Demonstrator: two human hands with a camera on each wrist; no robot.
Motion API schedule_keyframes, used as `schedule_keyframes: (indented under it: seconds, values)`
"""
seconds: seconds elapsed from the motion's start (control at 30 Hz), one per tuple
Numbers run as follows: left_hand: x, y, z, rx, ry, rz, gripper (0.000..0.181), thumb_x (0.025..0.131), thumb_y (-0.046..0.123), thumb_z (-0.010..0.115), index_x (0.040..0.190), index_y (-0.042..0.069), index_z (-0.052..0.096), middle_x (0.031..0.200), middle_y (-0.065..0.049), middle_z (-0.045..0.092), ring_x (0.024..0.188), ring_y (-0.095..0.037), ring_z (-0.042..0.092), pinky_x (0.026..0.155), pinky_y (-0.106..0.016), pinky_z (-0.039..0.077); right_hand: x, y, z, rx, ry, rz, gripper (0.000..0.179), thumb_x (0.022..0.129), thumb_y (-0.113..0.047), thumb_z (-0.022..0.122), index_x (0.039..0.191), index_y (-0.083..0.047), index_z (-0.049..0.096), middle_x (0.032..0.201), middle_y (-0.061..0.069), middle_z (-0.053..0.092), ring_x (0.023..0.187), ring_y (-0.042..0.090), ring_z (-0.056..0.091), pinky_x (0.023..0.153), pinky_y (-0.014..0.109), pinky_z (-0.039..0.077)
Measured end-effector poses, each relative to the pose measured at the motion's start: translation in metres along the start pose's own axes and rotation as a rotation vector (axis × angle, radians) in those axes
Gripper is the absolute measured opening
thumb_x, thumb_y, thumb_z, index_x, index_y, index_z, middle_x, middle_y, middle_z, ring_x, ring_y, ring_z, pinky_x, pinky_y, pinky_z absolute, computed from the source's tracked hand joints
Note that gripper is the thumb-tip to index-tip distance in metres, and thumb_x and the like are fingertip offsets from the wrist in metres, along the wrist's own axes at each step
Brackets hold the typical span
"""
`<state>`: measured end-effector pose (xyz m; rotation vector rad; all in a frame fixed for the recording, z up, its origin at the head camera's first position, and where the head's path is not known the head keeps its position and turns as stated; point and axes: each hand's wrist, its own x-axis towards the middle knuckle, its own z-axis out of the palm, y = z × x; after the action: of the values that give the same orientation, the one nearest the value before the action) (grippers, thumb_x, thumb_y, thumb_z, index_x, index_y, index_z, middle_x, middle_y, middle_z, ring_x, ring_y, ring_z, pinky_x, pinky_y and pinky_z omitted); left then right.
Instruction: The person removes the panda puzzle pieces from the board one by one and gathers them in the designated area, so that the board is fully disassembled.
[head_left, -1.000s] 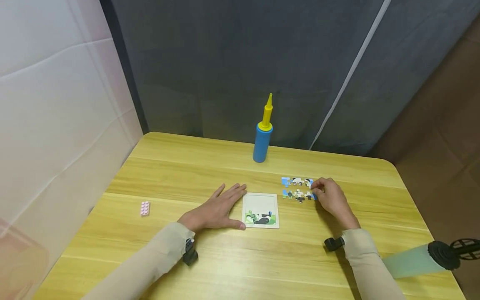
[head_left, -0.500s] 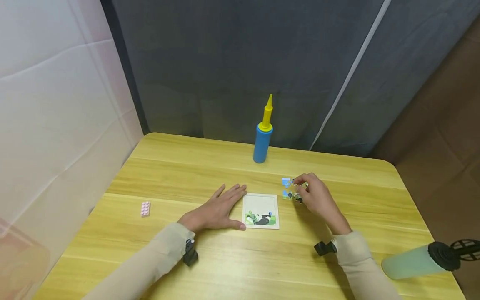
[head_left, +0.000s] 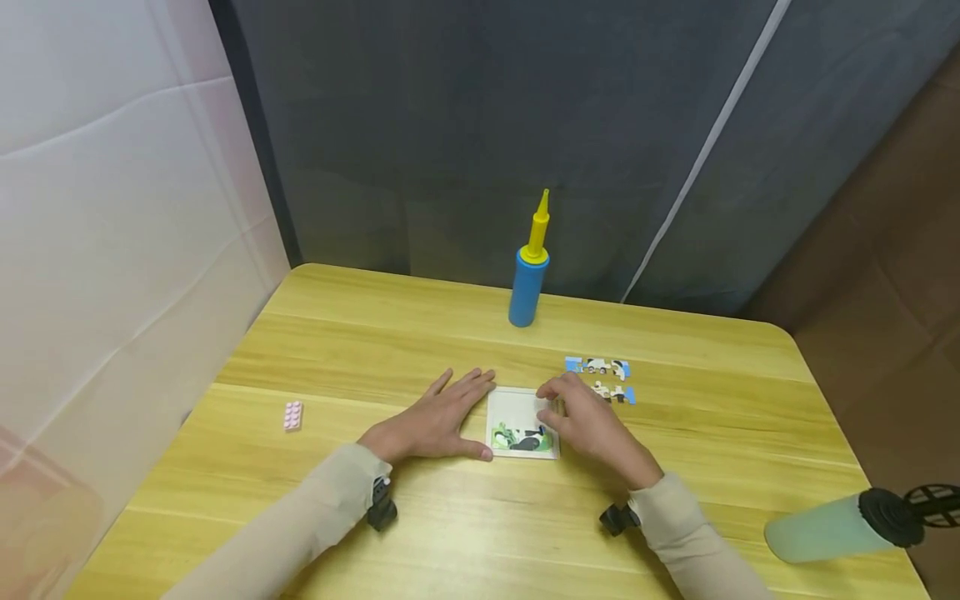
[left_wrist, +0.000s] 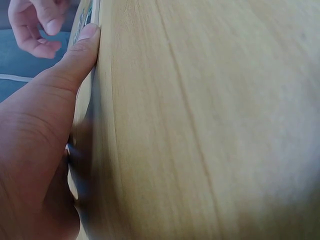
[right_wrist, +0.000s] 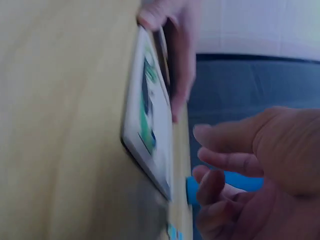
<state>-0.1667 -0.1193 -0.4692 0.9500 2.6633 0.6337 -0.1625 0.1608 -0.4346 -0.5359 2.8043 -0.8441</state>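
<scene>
My left hand (head_left: 438, 421) lies spread on the table, its thumb and fingertips at the left edge of a square white puzzle tray (head_left: 513, 404). Fitted jigsaw pieces (head_left: 521, 437) with a green, black and white picture fill the tray's lower part; the upper part shows bare white. Above its right side is my right hand (head_left: 592, 421), fingers loosely bent, thumb and index finger apart. No piece shows between them in the right wrist view. Loose jigsaw pieces (head_left: 596, 365) lie in two rows behind the right hand, which may hide part of the nearer row.
Behind the tray stands a blue hand pump (head_left: 525, 292) with a yellow nozzle. A pink toy brick (head_left: 292, 415) lies at the left. On the right, a pale green bottle (head_left: 817, 529) with a black top lies on its side. Curtains (head_left: 465, 150) rise beyond the table.
The right hand has moved from the right end of the loose pieces leftward and nearer, over the tray's right side. My left hand has stayed in place.
</scene>
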Motion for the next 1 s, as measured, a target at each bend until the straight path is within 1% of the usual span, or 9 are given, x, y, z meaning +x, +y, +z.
schedule_keyframes:
  seconds: [0.1, 0.17, 0.3, 0.43, 0.5, 0.63, 0.77, 0.9, 1.0]
  values:
    - [0.000, -0.001, 0.001, 0.004, -0.003, -0.001, 0.110, 0.090, 0.069, 0.074, 0.170, 0.009, 0.027, 0.181, -0.006, 0.018, 0.170, -0.030, 0.014, 0.138, -0.062, 0.003, -0.001, -0.009, 0.010, -0.021, -0.063, -0.022, 0.027, 0.098, -0.021, 0.078, 0.122, -0.011, 0.074, 0.114, 0.004, 0.062, 0.088, 0.015, 0.055, 0.075, 0.030, 0.048]
    - [0.000, -0.001, 0.001, 0.007, -0.002, 0.002, 0.110, 0.091, 0.068, 0.074, 0.169, 0.009, 0.027, 0.181, -0.006, 0.018, 0.170, -0.031, 0.014, 0.137, -0.063, 0.003, -0.001, -0.014, 0.016, -0.031, -0.100, -0.044, 0.030, 0.097, -0.022, 0.080, 0.123, -0.011, 0.074, 0.113, 0.003, 0.061, 0.086, 0.014, 0.053, 0.074, 0.030, 0.047]
    - [-0.001, -0.002, 0.001, 0.006, 0.001, 0.009, 0.109, 0.091, 0.067, 0.073, 0.169, 0.007, 0.027, 0.181, -0.007, 0.018, 0.170, -0.032, 0.014, 0.137, -0.063, 0.003, 0.000, -0.020, 0.024, -0.053, -0.147, -0.104, 0.035, 0.096, -0.023, 0.081, 0.127, -0.009, 0.072, 0.114, 0.005, 0.060, 0.087, 0.014, 0.054, 0.076, 0.032, 0.048]
    - [0.000, -0.003, 0.002, 0.010, -0.004, 0.006, 0.110, 0.091, 0.068, 0.073, 0.170, 0.008, 0.025, 0.182, -0.006, 0.016, 0.170, -0.030, 0.012, 0.137, -0.063, 0.002, 0.002, -0.022, 0.028, -0.061, -0.178, -0.140, 0.036, 0.098, -0.024, 0.079, 0.130, -0.010, 0.070, 0.118, 0.005, 0.059, 0.089, 0.014, 0.055, 0.080, 0.034, 0.051]
    - [0.000, -0.003, 0.002, 0.010, -0.004, 0.004, 0.110, 0.091, 0.068, 0.073, 0.170, 0.009, 0.025, 0.182, -0.005, 0.016, 0.170, -0.030, 0.012, 0.137, -0.063, 0.002, 0.003, -0.022, 0.029, -0.064, -0.183, -0.156, 0.034, 0.098, -0.024, 0.079, 0.129, -0.012, 0.070, 0.118, 0.005, 0.059, 0.089, 0.014, 0.055, 0.080, 0.034, 0.052]
    - [0.000, -0.002, 0.001, 0.017, -0.005, 0.003, 0.110, 0.092, 0.068, 0.072, 0.170, 0.008, 0.025, 0.182, -0.006, 0.016, 0.170, -0.030, 0.012, 0.137, -0.062, 0.002, 0.006, -0.023, 0.027, -0.076, -0.202, -0.173, 0.028, 0.099, -0.023, 0.078, 0.125, -0.015, 0.071, 0.114, 0.003, 0.058, 0.085, 0.013, 0.054, 0.076, 0.031, 0.050]
    - [0.000, -0.002, 0.001, 0.022, -0.002, 0.008, 0.109, 0.092, 0.069, 0.072, 0.170, 0.008, 0.026, 0.182, -0.006, 0.016, 0.170, -0.030, 0.013, 0.138, -0.062, 0.002, 0.011, -0.028, 0.023, -0.099, -0.248, -0.175, 0.026, 0.097, -0.021, 0.079, 0.120, -0.014, 0.070, 0.111, 0.003, 0.059, 0.086, 0.015, 0.058, 0.075, 0.032, 0.051]
    - [0.001, -0.003, 0.002, 0.014, 0.002, 0.012, 0.108, 0.092, 0.067, 0.073, 0.169, 0.007, 0.027, 0.181, -0.007, 0.018, 0.170, -0.031, 0.014, 0.137, -0.063, 0.003, 0.018, -0.037, 0.019, -0.161, -0.300, -0.167, 0.026, 0.094, -0.018, 0.082, 0.116, -0.013, 0.070, 0.110, 0.002, 0.062, 0.091, 0.015, 0.061, 0.081, 0.037, 0.055]
    - [0.001, -0.002, 0.002, 0.011, 0.000, 0.011, 0.108, 0.092, 0.067, 0.073, 0.169, 0.007, 0.028, 0.181, -0.007, 0.018, 0.170, -0.031, 0.014, 0.137, -0.064, 0.004, 0.023, -0.044, 0.016, -0.214, -0.343, -0.151, 0.026, 0.093, -0.019, 0.083, 0.113, -0.013, 0.069, 0.106, -0.001, 0.062, 0.088, 0.014, 0.057, 0.081, 0.034, 0.053]
